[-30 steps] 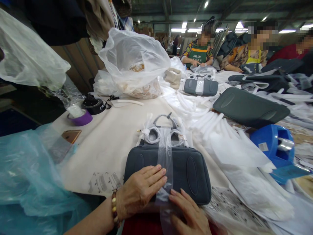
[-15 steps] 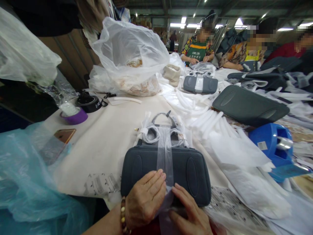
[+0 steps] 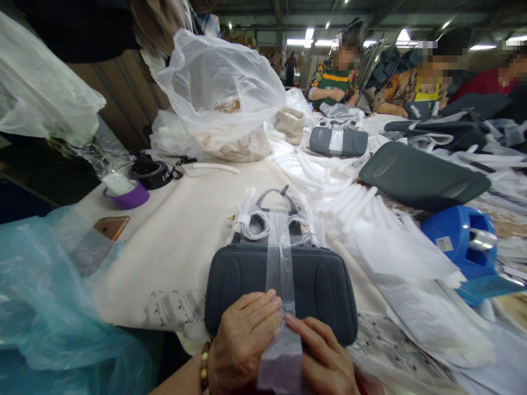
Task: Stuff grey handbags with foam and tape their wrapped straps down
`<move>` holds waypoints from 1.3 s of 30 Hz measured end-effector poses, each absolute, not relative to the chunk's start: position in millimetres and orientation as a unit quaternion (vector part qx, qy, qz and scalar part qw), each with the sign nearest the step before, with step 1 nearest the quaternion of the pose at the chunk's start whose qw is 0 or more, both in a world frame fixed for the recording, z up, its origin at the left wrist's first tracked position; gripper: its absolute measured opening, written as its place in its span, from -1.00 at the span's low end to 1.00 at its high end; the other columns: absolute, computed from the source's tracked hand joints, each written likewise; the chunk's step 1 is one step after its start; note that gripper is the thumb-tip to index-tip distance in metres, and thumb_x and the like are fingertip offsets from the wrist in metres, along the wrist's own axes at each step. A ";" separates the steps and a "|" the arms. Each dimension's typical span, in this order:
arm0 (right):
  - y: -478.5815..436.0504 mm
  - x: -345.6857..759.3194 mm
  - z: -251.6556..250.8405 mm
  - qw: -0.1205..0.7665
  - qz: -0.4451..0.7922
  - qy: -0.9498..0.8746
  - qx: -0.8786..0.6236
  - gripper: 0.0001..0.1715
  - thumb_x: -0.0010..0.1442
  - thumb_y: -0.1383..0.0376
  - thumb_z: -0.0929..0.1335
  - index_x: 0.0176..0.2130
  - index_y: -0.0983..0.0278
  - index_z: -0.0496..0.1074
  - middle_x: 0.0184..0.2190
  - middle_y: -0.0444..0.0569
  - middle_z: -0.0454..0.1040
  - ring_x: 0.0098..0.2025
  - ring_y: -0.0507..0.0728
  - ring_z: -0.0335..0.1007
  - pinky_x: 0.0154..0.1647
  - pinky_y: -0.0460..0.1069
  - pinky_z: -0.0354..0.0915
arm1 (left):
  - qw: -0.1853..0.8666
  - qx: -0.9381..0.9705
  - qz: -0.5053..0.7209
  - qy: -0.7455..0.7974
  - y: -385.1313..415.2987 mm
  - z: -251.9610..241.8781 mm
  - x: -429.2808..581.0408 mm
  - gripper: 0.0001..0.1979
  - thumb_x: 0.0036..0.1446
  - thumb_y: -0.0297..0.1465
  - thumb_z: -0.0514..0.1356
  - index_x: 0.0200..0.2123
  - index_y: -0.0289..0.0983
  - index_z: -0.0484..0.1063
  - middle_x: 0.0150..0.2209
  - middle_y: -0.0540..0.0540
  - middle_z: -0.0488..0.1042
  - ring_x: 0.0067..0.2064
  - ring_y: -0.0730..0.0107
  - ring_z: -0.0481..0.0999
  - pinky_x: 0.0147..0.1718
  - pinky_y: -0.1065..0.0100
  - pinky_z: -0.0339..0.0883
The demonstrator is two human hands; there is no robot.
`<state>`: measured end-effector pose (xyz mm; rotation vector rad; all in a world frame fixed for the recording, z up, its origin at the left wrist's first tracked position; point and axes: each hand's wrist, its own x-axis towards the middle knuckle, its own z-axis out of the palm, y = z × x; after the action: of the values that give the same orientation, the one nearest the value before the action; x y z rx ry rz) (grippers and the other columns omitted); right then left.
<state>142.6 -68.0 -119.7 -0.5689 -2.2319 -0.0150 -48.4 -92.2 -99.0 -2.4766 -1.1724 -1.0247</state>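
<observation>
A dark blue-grey handbag (image 3: 325, 260) lies on its side before me, its oval-embossed base facing me. Its handle (image 3: 272, 193) and wrapped metal fittings point away. Down the middle of the bag runs a clear plastic strip (image 3: 280, 258), its loose end coming down between my hands. My left hand (image 3: 242, 334) lies flat over the bag's lower middle, fingers stretched and side by side, tips on the strip. My right hand (image 3: 325, 351) rests at the bag's lower edge, fingers extended, index fingertip touching the strip near the left fingertips. Its thumb is hidden behind the strip.
Left are teal plastic sheeting (image 3: 53, 302), a phone (image 3: 109, 227), purple tape (image 3: 127, 196) and black tape (image 3: 152, 174). A large clear bag (image 3: 222, 93) stands behind. On the right lie white foam sticks (image 3: 349, 203) and a blue tape dispenser (image 3: 457, 236). Several co-workers sit opposite.
My right hand has shifted slightly up and left, its index fingertip now by the left fingertips. The strip's loose end now lies spread over the hands' inner edges. A co-worker's hand has risen.
</observation>
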 end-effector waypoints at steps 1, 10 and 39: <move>-68.5 142.1 -121.3 0.419 0.009 -0.879 -0.228 -0.63 0.21 0.47 0.18 -0.42 0.25 0.50 -0.30 0.04 0.59 -0.31 0.08 0.50 -0.29 -0.10 0.45 | 0.108 -0.843 -0.344 -0.399 -92.7 -99.5 -48.2 -0.73 0.19 -0.56 -0.05 -0.23 -0.42 0.45 -0.20 -0.23 0.57 -0.06 0.29 0.52 -0.06 0.31 0.43; -67.8 140.3 -128.2 0.444 0.060 -0.873 -0.190 -0.66 0.29 0.40 0.19 -0.39 0.34 0.48 -0.39 0.03 0.59 -0.37 0.07 0.49 -0.32 -0.08 0.46 | 0.131 -0.896 -0.234 -0.354 -102.1 -102.6 -57.3 -0.66 0.13 -0.57 -0.06 -0.12 -0.49 0.42 -0.02 -0.30 0.47 0.12 0.13 0.35 0.03 0.18 0.36; -75.0 140.8 -151.4 0.454 0.028 -0.868 -0.197 -0.58 0.27 0.50 0.17 -0.53 0.29 0.41 -0.35 -0.07 0.60 -0.29 0.05 0.46 -0.31 -0.09 0.38 | 0.021 -0.881 0.041 -0.470 -39.3 -62.5 -46.8 -0.04 -0.18 -0.02 0.34 0.16 -0.51 0.15 0.25 -0.44 0.04 0.27 -0.11 0.03 0.18 -0.01 0.04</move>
<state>140.8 -75.0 -151.4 -0.4853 -2.1427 0.0702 -46.8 -39.3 -62.5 -2.7328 -1.4586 0.1271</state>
